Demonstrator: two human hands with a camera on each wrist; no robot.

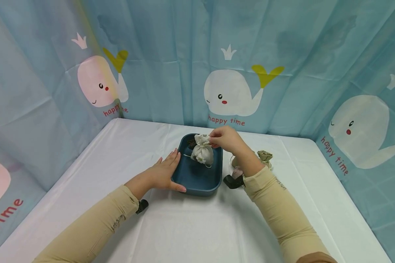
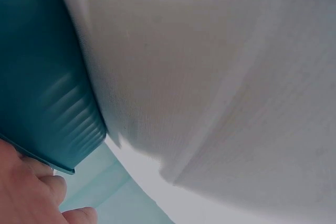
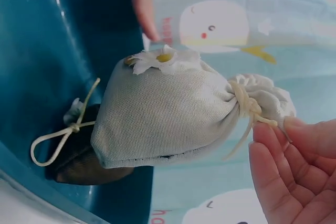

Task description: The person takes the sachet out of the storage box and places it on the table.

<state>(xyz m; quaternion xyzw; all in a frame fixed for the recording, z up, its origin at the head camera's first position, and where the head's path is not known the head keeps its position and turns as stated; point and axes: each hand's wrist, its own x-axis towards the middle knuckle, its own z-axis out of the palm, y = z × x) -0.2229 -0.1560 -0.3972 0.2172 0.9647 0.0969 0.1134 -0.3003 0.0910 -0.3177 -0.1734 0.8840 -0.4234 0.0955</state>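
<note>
My right hand (image 1: 228,140) pinches the gathered neck of a pale cloth drawstring pouch (image 1: 202,155), holding it over a dark blue rectangular bin (image 1: 197,184). Seen from the right wrist, the pouch (image 3: 168,114) is tied with cream cord and carries a white flower (image 3: 165,59) with a yellow centre. A dark brown pouch (image 3: 86,161) with a looped cord lies inside the bin, partly behind the pale one. Against the bin's left side rests my left hand (image 1: 166,171), fingers extended and thumb at the near corner; only some of its fingers (image 2: 50,187) show in the left wrist view.
To the right of the bin stand other small tied pouches (image 1: 264,156), partly hidden by my right forearm. The white-covered table (image 1: 184,226) is bounded by a blue curtain (image 1: 171,73) printed with whales.
</note>
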